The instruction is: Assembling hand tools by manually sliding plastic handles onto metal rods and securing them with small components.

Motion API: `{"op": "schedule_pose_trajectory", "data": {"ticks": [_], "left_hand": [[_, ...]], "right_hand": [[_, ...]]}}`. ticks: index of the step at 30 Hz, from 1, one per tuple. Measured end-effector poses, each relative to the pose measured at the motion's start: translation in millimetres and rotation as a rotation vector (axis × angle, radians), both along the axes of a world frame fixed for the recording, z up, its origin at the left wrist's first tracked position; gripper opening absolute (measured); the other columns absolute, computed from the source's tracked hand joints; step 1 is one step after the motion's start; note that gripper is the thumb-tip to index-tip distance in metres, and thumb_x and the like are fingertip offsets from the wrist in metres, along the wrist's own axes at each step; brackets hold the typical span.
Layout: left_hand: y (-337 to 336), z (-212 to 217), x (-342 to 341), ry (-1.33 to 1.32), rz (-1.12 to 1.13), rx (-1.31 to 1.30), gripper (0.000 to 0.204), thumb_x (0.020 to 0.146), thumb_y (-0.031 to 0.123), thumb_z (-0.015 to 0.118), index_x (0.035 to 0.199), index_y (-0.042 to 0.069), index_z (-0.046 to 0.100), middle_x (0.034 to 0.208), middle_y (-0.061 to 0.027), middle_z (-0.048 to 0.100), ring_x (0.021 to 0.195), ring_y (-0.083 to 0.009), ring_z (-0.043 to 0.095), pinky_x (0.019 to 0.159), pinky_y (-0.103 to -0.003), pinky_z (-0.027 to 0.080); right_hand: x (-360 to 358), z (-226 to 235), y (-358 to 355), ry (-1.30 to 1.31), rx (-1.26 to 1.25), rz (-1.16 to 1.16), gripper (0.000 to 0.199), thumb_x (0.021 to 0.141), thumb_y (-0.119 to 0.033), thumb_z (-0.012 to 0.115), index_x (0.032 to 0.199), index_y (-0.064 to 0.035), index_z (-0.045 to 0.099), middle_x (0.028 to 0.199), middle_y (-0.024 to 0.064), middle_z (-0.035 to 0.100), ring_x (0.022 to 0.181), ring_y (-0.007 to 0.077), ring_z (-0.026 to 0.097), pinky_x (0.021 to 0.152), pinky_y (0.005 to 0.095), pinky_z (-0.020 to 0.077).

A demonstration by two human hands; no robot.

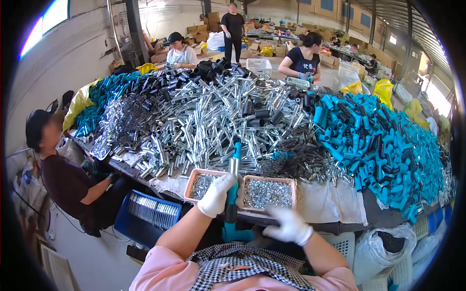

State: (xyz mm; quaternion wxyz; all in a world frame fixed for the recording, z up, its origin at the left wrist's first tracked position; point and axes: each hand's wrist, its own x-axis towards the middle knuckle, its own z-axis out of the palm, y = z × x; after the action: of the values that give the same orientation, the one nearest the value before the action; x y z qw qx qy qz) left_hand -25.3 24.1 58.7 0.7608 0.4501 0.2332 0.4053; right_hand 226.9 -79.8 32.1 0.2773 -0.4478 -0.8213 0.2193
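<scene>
My left hand [218, 195], in a white glove, is closed around an upright teal-and-black tool with a silver metal tube [235, 167]. A teal end pokes up above the tube, and a wider teal piece sits at the bottom near my lap. To its right, my right hand [289, 227], also gloved in white, is apart from the tool. Its fingers look spread and partly blurred, with nothing visible in them. Just beyond it stands a pink tray [294, 193] full of small metal parts. A second pink tray [187, 194] with metal pieces is partly behind my left hand.
Silver metal tubes [204, 116] heap across the table, with teal handles [383, 145] piled at right and dark springs [296, 157] between. A blue crate [131, 228] holds metal rods at left. Beside it sits a person [63, 179]; others are beyond the table. A white sack [383, 252] stands lower right.
</scene>
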Motion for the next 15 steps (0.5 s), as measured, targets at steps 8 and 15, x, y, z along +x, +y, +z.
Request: {"op": "schedule_pose_trajectory", "data": {"ticks": [8,15], "left_hand": [[-28.1,-34.8,-30.7,0.350,-0.621,0.026,0.027,0.094,0.027,0.063,0.097,0.001,0.057,0.076,-0.0046,0.060,0.064,-0.0132,0.061,0.059,-0.025,0.048],[-28.7,-59.5,-19.1,0.446,-0.733,0.324,0.052,0.098,0.049,0.054,0.079,0.001,0.060,0.070,-0.0041,0.060,0.064,-0.0136,0.059,0.060,-0.028,0.047]], "right_hand": [[172.3,-62.1,86.6,-0.578,0.082,-1.005,0.064,0.081,-0.036,0.073,0.133,-0.0058,0.052,0.133,0.0230,0.051,0.116,0.0405,0.053,0.095,0.0468,0.0480],[194.9,-100.5,94.3,-0.520,-0.033,-1.051,0.026,0.089,-0.023,0.053,0.097,-0.0047,0.070,0.099,0.0252,0.065,0.097,0.0389,0.064,0.084,0.0497,0.0509]]}}
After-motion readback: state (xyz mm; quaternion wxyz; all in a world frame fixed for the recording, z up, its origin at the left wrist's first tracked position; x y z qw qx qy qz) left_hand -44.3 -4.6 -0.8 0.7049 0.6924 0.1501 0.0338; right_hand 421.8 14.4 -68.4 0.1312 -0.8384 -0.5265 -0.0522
